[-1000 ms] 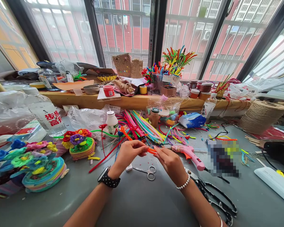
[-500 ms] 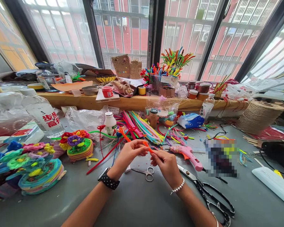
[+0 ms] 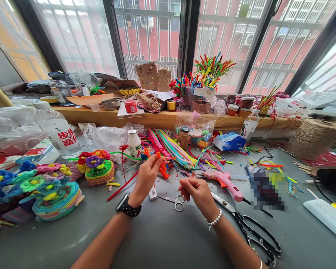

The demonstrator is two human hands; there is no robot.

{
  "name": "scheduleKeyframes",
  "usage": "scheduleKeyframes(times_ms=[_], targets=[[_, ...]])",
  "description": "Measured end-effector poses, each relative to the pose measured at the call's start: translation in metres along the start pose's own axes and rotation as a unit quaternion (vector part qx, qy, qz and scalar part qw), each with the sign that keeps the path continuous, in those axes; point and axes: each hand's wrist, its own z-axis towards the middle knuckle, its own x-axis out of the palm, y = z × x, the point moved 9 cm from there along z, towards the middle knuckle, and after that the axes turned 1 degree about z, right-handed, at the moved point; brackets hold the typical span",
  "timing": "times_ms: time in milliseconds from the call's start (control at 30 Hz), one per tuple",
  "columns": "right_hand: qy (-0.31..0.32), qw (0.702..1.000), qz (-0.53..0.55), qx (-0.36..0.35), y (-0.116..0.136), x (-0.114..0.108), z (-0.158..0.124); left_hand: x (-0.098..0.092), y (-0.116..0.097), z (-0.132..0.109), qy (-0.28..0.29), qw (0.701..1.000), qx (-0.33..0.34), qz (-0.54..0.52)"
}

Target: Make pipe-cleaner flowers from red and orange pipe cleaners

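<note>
My left hand point(image 3: 148, 172), with a dotted watch band at its wrist, pinches a bent, fuzzy orange pipe cleaner point(image 3: 164, 171) that sticks out past the fingertips. My right hand point(image 3: 195, 192), a beaded bracelet at the wrist, is apart from it. Its fingers are curled in, and nothing shows between them. Small silver scissors point(image 3: 177, 203) lie on the table just below and left of the right hand. A pink glue gun point(image 3: 225, 182) lies beyond that hand. Large black-handled shears point(image 3: 248, 229) rest beside the right forearm.
Pipe-cleaner flowers on round bases point(image 3: 54, 200) stand at left. A bundle of coloured pipe cleaners point(image 3: 173, 147), a small white bottle point(image 3: 134, 143) and a brown jar point(image 3: 183, 138) are behind my hands. A twine spool point(image 3: 315, 138) stands at right. A cluttered wooden ledge point(image 3: 154, 119) runs along the window.
My hands have moved apart. The orange pipe cleaner went up and left with my left hand, and my right hand let go of it. The view has shifted slightly.
</note>
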Motion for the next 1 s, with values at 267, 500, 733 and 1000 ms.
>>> scheduleKeyframes(times_ms=[267, 500, 733, 1000], targets=[[-0.021, 0.994, -0.083, -0.065, 0.01, -0.003, -0.002, -0.048, 0.015, 0.017, -0.102, 0.938, -0.005, 0.331], [0.015, 0.992, -0.116, -0.057, 0.005, 0.01, -0.004, -0.048, 0.039, 0.024, -0.076, 0.857, -0.056, 0.507], [0.022, 0.985, -0.158, -0.06, 0.004, 0.013, -0.005, -0.045, 0.039, 0.027, -0.077, 0.867, -0.057, 0.49], [0.029, 0.985, -0.165, -0.053, 0.002, 0.015, -0.007, -0.046, 0.039, 0.029, -0.1, 0.902, -0.055, 0.416]])
